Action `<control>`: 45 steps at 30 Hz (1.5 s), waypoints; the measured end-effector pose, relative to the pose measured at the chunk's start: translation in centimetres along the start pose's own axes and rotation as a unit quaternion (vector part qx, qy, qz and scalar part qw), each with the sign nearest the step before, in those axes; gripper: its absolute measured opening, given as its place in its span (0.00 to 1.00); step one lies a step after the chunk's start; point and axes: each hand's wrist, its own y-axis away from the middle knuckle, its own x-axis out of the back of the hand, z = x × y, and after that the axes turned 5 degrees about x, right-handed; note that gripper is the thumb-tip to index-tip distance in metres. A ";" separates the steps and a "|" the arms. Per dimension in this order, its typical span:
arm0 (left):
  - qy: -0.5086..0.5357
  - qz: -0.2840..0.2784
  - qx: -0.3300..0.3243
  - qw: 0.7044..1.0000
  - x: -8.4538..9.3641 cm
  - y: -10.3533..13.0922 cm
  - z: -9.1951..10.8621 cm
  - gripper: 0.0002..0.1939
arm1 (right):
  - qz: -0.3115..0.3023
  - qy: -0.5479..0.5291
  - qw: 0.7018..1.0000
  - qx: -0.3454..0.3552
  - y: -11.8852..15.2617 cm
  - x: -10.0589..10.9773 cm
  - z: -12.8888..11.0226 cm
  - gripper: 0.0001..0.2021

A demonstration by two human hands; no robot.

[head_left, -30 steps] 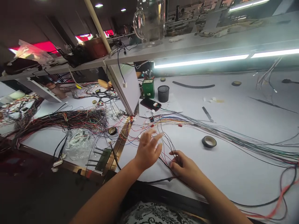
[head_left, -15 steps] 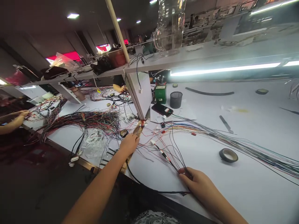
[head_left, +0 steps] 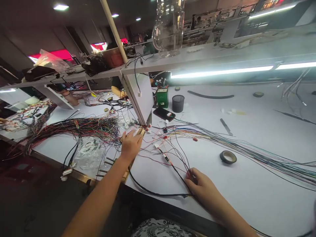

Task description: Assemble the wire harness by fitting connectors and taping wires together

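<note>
My right hand [head_left: 202, 188] is closed around a bundle of thin dark wires [head_left: 181, 149] low over the white table. From it a black-sleeved cable [head_left: 158, 194] curves away to the left. Close by lie a taped branch [head_left: 168, 160] and its white connector [head_left: 156, 145]. My left hand [head_left: 131, 146] reaches over the wooden strip at the table's seam, fingers spread. Under its fingers a roll of black tape [head_left: 120, 140] is mostly hidden; whether they touch it I cannot tell. Loose red and black wires pass beside this hand.
A large wire bundle [head_left: 81, 126] and a clear plastic bag [head_left: 89, 153] lie left. Metal pegs [head_left: 108, 161] stick out near my left forearm. Behind are a phone [head_left: 164, 114], a green box [head_left: 162, 98] and a mesh cup [head_left: 178, 103]. Another tape roll [head_left: 228, 157] lies right. A co-worker's arm [head_left: 118, 92] shows behind the divider.
My left hand has moved over the tape roll, its fingers spreading. My right hand keeps the wires. The view has shifted, so most things appear farther left.
</note>
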 end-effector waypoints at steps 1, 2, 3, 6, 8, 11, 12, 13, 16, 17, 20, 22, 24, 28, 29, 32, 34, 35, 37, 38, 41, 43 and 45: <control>0.036 0.017 -0.043 0.998 0.3 1.1 1.6 0.13 | 0.006 0.000 1.000 0.003 0.0 -0.1 0.0 0.07; 0.075 0.013 -0.104 0.992 0.4 2.3 3.2 0.12 | 0.009 -0.003 1.000 0.007 0.1 -0.1 0.1 0.07; 0.108 0.002 -0.168 0.980 0.5 3.5 4.7 0.11 | 0.010 -0.009 1.000 0.014 0.2 -0.2 0.2 0.07; 0.145 -0.032 -0.294 0.944 0.0 6.3 8.5 0.11 | -0.001 -0.046 0.998 0.032 0.5 -0.1 0.4 0.06; 0.131 -0.039 -0.301 0.944 -0.7 6.9 9.7 0.08 | -0.015 -0.073 0.996 0.044 0.7 0.0 0.4 0.05; 0.107 -0.056 -0.308 0.944 -1.4 6.4 10.1 0.07 | -0.025 -0.097 0.993 0.058 0.7 0.2 0.4 0.05; 0.104 -0.062 -0.319 0.940 -1.4 6.1 10.1 0.07 | -0.024 -0.103 0.992 0.062 0.6 0.3 0.3 0.05; 0.104 -0.063 -0.329 0.937 -1.3 5.8 10.1 0.08 | -0.023 -0.110 0.992 0.063 0.5 0.3 0.2 0.05; 0.109 -0.043 -0.351 0.929 -0.6 5.3 9.8 0.09 | -0.053 -0.183 0.981 0.042 0.3 0.4 -0.5 0.04; 0.111 -0.030 -0.358 0.927 -0.2 5.3 9.7 0.09 | -0.080 -0.226 0.971 0.025 0.2 0.5 -0.8 0.04; 0.125 -0.018 -0.378 0.917 0.7 5.9 8.7 0.10 | -0.130 -0.323 0.937 -0.014 0.2 0.6 -1.5 0.06; 0.137 -0.061 -0.376 0.914 1.3 6.9 8.0 0.10 | -0.087 -0.280 0.956 -0.006 0.1 0.7 -1.5 0.08; 0.146 -0.134 -0.336 0.921 1.8 8.2 7.6 0.09 | -0.016 -0.181 0.983 0.008 -0.1 0.7 -1.3 0.08; 0.154 -0.236 -0.214 0.935 2.0 11.0 9.5 0.13 | 0.023 -0.098 0.995 0.025 -0.5 -0.1 -1.1 0.07; 0.156 -0.244 -0.207 0.935 1.8 11.5 10.5 0.20 | 0.014 -0.096 0.995 0.036 -0.5 -0.2 -1.3 0.09; 0.160 -0.248 -0.219 0.930 0.7 11.9 13.4 0.20 | 0.000 -0.074 0.995 0.072 0.0 -0.2 -1.6 0.15; 0.173 -0.255 -0.211 0.928 -0.1 11.5 14.6 0.14 | 0.003 -0.045 0.995 0.092 0.8 0.4 -1.1 0.21; 0.188 -0.259 -0.199 0.926 -0.5 11.3 14.9 0.14 | 0.005 -0.018 0.995 0.096 1.4 0.8 -0.6 0.26; 0.229 -0.260 -0.158 0.924 -0.9 10.9 14.9 0.14 | 0.004 0.061 0.995 0.082 2.9 1.7 0.8 0.32; 0.248 -0.259 -0.136 0.924 -1.1 10.8 14.8 0.13 | -0.004 0.102 0.993 0.066 3.7 2.1 1.6 0.31; 0.268 -0.249 -0.104 0.925 -1.2 10.9 14.6 0.11 | -0.039 0.156 0.987 0.024 5.8 3.1 3.6 0.17; 0.246 -0.240 -0.138 0.929 -1.2 11.1 14.9 0.16 | -0.034 0.177 0.983 0.021 6.6 3.5 4.3 0.16; 0.208 -0.232 -0.190 0.931 -0.9 11.2 15.5 0.22 | -0.016 0.218 0.975 0.042 6.9 3.9 4.5 0.17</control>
